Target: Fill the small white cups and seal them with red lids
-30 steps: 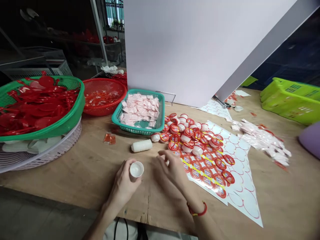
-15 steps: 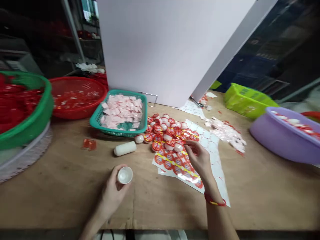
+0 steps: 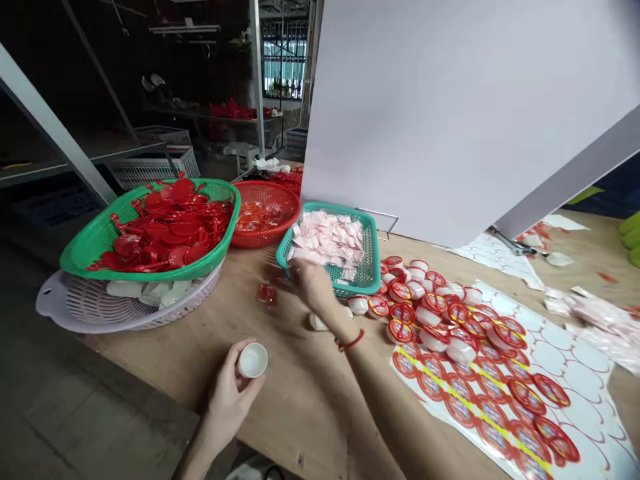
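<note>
My left hand [image 3: 231, 390] is closed around a small white cup [image 3: 253, 361], its open mouth facing up. My right hand [image 3: 314, 285] reaches across to the near left corner of a teal basket [image 3: 373, 267]; its fingers are blurred, so whether they hold anything is unclear. Pale pink packets [image 3: 330, 237] fill that basket. Just left of the right hand lie small clear-and-red packets [image 3: 266, 294] on the table. A white cylinder [image 3: 317, 323] is partly hidden under my right wrist.
Capped red-and-white cups [image 3: 433, 317] are heaped beside a sticker sheet [image 3: 463, 397]. A green basket of red plastic pieces [image 3: 80, 257] sits on a lilac basket [image 3: 55, 310]. Behind are a red basket [image 3: 287, 200] and a tall white panel [image 3: 440, 120].
My view has turned left. The right hand has moved from the capped cups and sticker sheet to the teal basket's corner. My left hand still holds the white cup.
</note>
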